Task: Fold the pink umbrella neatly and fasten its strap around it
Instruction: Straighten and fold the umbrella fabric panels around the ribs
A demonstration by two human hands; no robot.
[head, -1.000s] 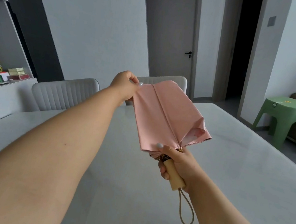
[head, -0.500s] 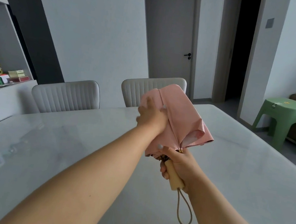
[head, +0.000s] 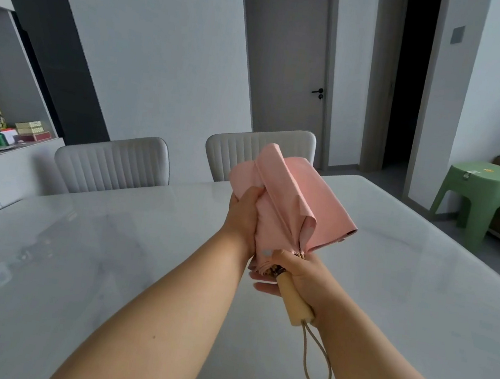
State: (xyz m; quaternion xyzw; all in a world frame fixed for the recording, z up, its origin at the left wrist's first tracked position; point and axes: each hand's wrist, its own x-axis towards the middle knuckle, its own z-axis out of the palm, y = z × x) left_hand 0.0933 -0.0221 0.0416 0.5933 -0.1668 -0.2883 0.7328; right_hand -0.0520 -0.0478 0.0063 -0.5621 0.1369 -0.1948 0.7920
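Fingers of the left hand curl around the pink umbrella, pressing its folds flat, while the right hand grips the wooden handle. Both hold it in the air above the middle of the table. The loose flap on the right could spring open if the left grip slackens. The strap is nowhere visible, and the left fingertips are hidden behind fabric.

Left hand fingers hidden behind the pink umbrella canopy
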